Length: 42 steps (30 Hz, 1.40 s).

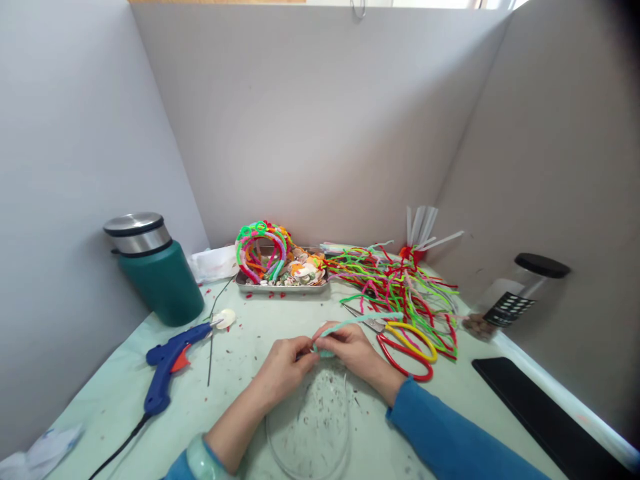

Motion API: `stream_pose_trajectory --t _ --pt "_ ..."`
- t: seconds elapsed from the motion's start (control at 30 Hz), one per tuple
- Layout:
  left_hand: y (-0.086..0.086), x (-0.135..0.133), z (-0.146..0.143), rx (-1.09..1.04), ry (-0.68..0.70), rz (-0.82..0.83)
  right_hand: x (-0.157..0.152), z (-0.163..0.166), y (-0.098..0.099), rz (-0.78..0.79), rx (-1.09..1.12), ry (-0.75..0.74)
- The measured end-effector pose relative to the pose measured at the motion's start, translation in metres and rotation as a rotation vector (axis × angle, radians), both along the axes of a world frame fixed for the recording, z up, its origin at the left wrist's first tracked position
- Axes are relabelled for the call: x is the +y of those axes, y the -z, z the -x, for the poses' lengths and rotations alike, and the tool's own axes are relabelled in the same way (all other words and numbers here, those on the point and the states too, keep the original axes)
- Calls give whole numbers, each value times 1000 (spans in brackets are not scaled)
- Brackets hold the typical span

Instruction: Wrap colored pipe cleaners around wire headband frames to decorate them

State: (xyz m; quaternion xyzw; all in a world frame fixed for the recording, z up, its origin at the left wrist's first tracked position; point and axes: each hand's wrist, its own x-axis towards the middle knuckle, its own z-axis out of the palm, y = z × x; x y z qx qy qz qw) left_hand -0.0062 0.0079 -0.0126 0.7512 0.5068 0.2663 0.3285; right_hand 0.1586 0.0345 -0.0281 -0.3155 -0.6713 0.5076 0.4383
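Note:
A mint-green pipe cleaner (360,321) stretches out to the right over my right hand (347,345), whose fingers are closed on it. My left hand (287,365) is pinched around one end of a thin, pale headband (347,420), close against the right fingertips. Some mint-green coils show between the two hands; the fingers partly hide them. The headband's curve hangs toward me below the hands. Just right of my right hand lie scissors with red and yellow handles (431,357).
Left stand a blue glue gun (167,367) and a teal bottle (160,280). Behind the hands, a metal tray (280,289) bears wrapped headbands (245,257) and small pieces. Loose pipe cleaners (400,287) spread at right, near a clear jar (515,293) and a black strip (530,400).

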Motion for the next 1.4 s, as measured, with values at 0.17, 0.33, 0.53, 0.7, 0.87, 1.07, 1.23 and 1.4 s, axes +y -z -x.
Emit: stream_pose_trajectory --t 0.17,0.33,0.53,0.7,0.87,1.07,1.23,1.4 --pt "1 1 1 -42 -29 8 2 1 3 51 -9 97" --pt "-5 -3 -1 -31 -16 -43 3 1 2 139 -20 134" --pt "-6 -5 -2 -107 -40 -73 4 0 1 239 40 145" --pt "-7 -5 0 -219 -34 -81 3 1 -1 316 86 108" --pt "-9 -4 0 -302 3 -62 2 1 -2 306 150 53" --pt "-9 2 2 -418 -111 24 1 -2 -1 248 142 -11" --pt "-10 4 2 -477 -210 138 -1 -1 -1 227 80 18" --pt "-8 4 2 -557 -218 304 -2 0 -3 203 12 48"
